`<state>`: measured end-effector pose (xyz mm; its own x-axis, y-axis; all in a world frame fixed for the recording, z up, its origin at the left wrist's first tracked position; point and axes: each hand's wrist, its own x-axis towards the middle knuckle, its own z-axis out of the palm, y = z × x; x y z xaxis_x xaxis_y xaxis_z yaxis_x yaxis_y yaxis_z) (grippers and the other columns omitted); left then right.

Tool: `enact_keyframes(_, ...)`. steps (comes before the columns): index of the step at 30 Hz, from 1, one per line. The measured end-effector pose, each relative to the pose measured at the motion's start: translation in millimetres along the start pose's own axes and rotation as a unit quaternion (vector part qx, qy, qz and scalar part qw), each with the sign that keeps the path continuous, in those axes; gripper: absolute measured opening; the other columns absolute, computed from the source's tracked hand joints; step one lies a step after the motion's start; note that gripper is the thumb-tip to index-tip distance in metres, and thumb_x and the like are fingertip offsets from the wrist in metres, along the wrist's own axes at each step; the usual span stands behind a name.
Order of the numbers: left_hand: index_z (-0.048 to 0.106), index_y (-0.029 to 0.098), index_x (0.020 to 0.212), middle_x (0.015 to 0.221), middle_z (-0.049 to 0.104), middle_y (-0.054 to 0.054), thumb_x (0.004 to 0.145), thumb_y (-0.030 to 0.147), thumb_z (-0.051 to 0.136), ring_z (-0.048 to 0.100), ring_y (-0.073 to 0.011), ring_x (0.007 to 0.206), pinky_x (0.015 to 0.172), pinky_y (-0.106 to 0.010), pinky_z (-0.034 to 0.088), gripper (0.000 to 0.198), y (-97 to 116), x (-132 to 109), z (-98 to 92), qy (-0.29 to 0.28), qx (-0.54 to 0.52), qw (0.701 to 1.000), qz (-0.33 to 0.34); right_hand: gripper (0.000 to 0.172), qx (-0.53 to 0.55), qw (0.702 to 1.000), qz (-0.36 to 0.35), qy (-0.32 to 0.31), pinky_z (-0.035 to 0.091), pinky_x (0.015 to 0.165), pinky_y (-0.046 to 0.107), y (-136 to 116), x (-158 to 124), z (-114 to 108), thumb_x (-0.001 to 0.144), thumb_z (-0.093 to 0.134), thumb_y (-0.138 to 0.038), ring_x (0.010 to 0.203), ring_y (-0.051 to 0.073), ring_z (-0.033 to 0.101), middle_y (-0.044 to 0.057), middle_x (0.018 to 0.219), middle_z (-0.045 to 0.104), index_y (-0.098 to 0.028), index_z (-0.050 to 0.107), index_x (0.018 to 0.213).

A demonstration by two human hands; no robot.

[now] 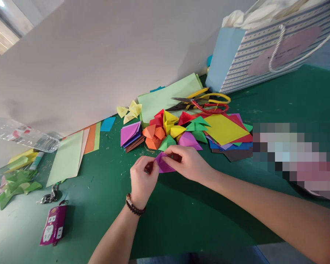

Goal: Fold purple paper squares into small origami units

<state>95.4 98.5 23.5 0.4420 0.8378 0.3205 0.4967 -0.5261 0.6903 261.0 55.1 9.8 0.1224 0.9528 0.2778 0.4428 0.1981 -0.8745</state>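
Observation:
Between my two hands is a small purple piece of folded paper (166,167), held just above the green table. My left hand (145,170), with a beaded bracelet at the wrist, pinches its left edge. From the right, my right hand (188,161) grips the upper part with thumb and fingertips, which cover some of the folds. Right behind my hands lie folded paper pieces: orange ones (154,136), yellow ones (171,124), green ones (199,126) and a purple one (189,140). A short stack of folded purple, blue and brown papers (130,135) sits behind my left hand.
Scissors (214,101) rest on pale green sheets (165,97) near the wall. Squares of coloured paper (227,130) are stacked at right, beside a pixelated area. A striped paper bag (264,55) stands behind. Leftward are more sheets (67,157), a plastic bottle (24,135) and a purple packet (54,224).

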Motion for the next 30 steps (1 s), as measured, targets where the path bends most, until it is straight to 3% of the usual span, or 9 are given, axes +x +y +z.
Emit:
enact_keyframes(3, 0.067, 0.018, 0.082, 0.077, 0.063, -0.002, 0.087, 0.024, 0.057, 0.059, -0.0112, 0.068, 0.062, -0.021, 0.051, 0.013, -1.7, -0.2, -0.3, 0.027, -0.040, 0.999, -0.012, 0.012, 0.016, 1.000, -0.018, -0.004, 0.045, 0.054, 0.023, -0.3, -0.2, 0.2, 0.086, 0.057, -0.025, 0.062, 0.011, 0.059, 0.001, 0.082, 0.068, -0.020, 0.061, 0.096)
enact_keyframes(5, 0.067, 0.019, 0.096, 0.092, 0.066, -0.005, 0.089, 0.033, 0.058, 0.064, -0.0143, 0.079, 0.069, -0.024, 0.055, 0.018, -3.5, -0.7, 0.8, 0.010, -0.141, 0.989, -0.041, 0.009, 0.021, 0.999, -0.035, 0.014, 0.047, 0.055, 0.022, 0.5, 0.0, -1.0, 0.085, 0.055, -0.021, 0.065, 0.012, 0.061, 0.001, 0.082, 0.068, -0.020, 0.061, 0.093)
enact_keyframes(9, 0.060, 0.019, 0.116, 0.111, 0.065, -0.010, 0.087, 0.046, 0.060, 0.066, -0.0205, 0.092, 0.074, -0.033, 0.059, 0.040, -5.0, -2.1, 5.9, -0.088, -0.398, 0.905, -0.124, 0.010, -0.001, 0.983, -0.149, 0.103, 0.050, 0.061, 0.026, 5.2, -0.1, -3.3, 0.083, 0.057, -0.015, 0.073, 0.015, 0.062, 0.003, 0.084, 0.068, -0.022, 0.059, 0.090)
enact_keyframes(13, 0.067, 0.019, 0.107, 0.109, 0.066, -0.007, 0.074, 0.031, 0.078, 0.065, -0.0178, 0.089, 0.076, -0.030, 0.059, 0.037, -3.0, -1.5, 8.1, -0.128, -0.452, 0.872, -0.142, 0.012, -0.020, 0.955, -0.267, 0.131, 0.052, 0.073, 0.034, 8.9, -0.2, -4.1, 0.085, 0.059, -0.014, 0.082, 0.018, 0.063, 0.003, 0.087, 0.067, -0.024, 0.058, 0.091)
enact_keyframes(16, 0.069, 0.022, 0.103, 0.112, 0.066, -0.005, 0.070, 0.019, 0.081, 0.064, -0.0163, 0.096, 0.082, -0.027, 0.056, 0.035, -3.4, 1.4, 7.0, -0.108, -0.479, 0.862, -0.129, 0.012, -0.041, 0.949, -0.282, 0.138, 0.053, 0.076, 0.036, 9.9, 0.5, -5.2, 0.085, 0.060, -0.014, 0.088, 0.019, 0.063, 0.005, 0.096, 0.066, -0.025, 0.060, 0.091)
enact_keyframes(19, 0.070, 0.023, 0.099, 0.109, 0.067, -0.003, 0.068, 0.014, 0.081, 0.064, -0.0135, 0.094, 0.080, -0.023, 0.054, 0.035, -6.4, 5.6, 4.9, -0.065, -0.511, 0.845, -0.147, 0.023, -0.040, 0.963, -0.237, 0.119, 0.055, 0.082, 0.038, 11.0, 2.6, -6.4, 0.087, 0.053, -0.012, 0.098, 0.020, 0.063, 0.008, 0.109, 0.065, -0.026, 0.062, 0.103)
enact_keyframes(23, 0.069, 0.023, 0.097, 0.107, 0.066, -0.002, 0.067, 0.012, 0.080, 0.063, -0.0114, 0.088, 0.076, -0.021, 0.053, 0.034, -11.0, 8.4, 3.1, -0.024, -0.513, 0.842, -0.164, 0.029, 0.107, 0.989, -0.092, 0.052, 0.058, 0.081, 0.036, 11.4, 5.5, -4.8, 0.090, 0.048, -0.017, 0.095, 0.019, 0.067, 0.006, 0.104, 0.068, -0.024, 0.057, 0.117)
enact_keyframes(27, 0.068, 0.024, 0.100, 0.111, 0.065, -0.002, 0.068, 0.012, 0.079, 0.063, -0.0124, 0.089, 0.076, -0.023, 0.052, 0.036, -13.1, 7.3, 4.1, -0.024, -0.502, 0.850, -0.157, 0.032, 0.239, 0.969, 0.058, 0.009, 0.060, 0.074, 0.035, 7.5, 5.4, -1.8, 0.086, 0.054, -0.027, 0.092, 0.019, 0.068, 0.008, 0.114, 0.065, -0.023, 0.055, 0.118)
enact_keyframes(30, 0.067, 0.025, 0.102, 0.114, 0.064, -0.002, 0.068, 0.012, 0.078, 0.062, -0.0126, 0.089, 0.076, -0.023, 0.051, 0.038, -12.1, 6.2, 4.6, -0.029, -0.490, 0.858, -0.152, 0.036, 0.283, 0.954, 0.100, -0.009, 0.059, 0.072, 0.033, 4.0, 4.9, -1.1, 0.080, 0.063, -0.029, 0.088, 0.017, 0.067, 0.008, 0.122, 0.061, -0.025, 0.056, 0.115)
